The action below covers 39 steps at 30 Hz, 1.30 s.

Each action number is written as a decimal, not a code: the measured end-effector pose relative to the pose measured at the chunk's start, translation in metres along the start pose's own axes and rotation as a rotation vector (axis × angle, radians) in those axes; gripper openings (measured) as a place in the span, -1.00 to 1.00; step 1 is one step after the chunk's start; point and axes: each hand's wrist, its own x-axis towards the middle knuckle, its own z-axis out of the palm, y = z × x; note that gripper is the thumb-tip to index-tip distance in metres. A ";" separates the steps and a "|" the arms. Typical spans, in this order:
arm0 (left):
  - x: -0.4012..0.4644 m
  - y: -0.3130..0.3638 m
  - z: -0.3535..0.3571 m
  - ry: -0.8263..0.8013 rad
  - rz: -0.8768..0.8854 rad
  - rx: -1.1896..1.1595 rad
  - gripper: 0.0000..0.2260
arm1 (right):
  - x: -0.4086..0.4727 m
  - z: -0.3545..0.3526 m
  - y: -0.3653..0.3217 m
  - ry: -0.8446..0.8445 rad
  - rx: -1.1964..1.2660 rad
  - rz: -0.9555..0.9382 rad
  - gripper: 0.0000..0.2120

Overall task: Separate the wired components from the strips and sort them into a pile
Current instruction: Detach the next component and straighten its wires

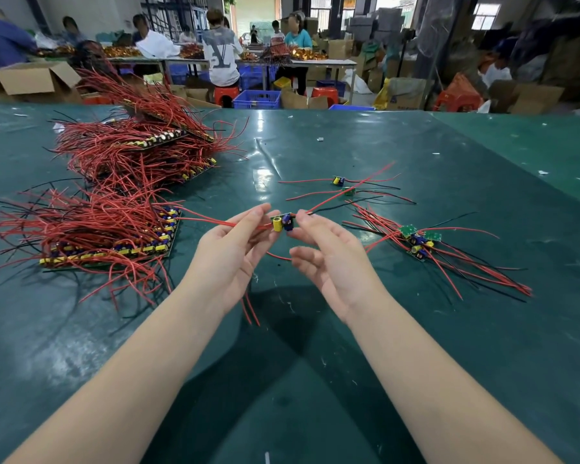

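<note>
Left hand (228, 242) and right hand (329, 252) each pinched one end of a small green board with yellow capacitor and red leads (282, 223), held above mid green table (416, 363). Risk: twisting could tear leads off solder joints.

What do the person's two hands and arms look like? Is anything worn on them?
Both the left hand and the right hand are bare: no gloves, rings, watch or bracelet show. The forearms are uncovered too, with no sleeve visible up to the frame's lower edge. Fingernails look short and unpainted.
</note>
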 end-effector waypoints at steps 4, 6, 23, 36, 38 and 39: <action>0.000 -0.001 0.002 -0.035 -0.033 -0.003 -0.87 | 0.002 -0.003 -0.005 0.010 0.211 -0.042 -0.94; -0.001 -0.001 0.003 -0.081 -0.038 -0.033 -0.78 | 0.002 -0.003 -0.005 0.037 0.218 -0.061 -0.94; 0.000 0.000 -0.003 -0.075 -0.100 0.042 -0.80 | 0.004 -0.016 -0.016 -0.038 -0.193 -0.282 -0.87; -0.001 0.010 -0.004 -0.114 -0.241 0.074 -0.91 | 0.000 -0.017 -0.017 -0.014 -0.362 -0.514 -0.91; -0.001 0.009 -0.004 -0.123 -0.229 0.098 -0.89 | 0.001 -0.016 -0.014 0.010 -0.346 -0.505 -0.92; -0.001 0.008 -0.004 -0.127 -0.220 0.112 -0.91 | 0.002 -0.015 -0.014 0.024 -0.331 -0.497 -0.93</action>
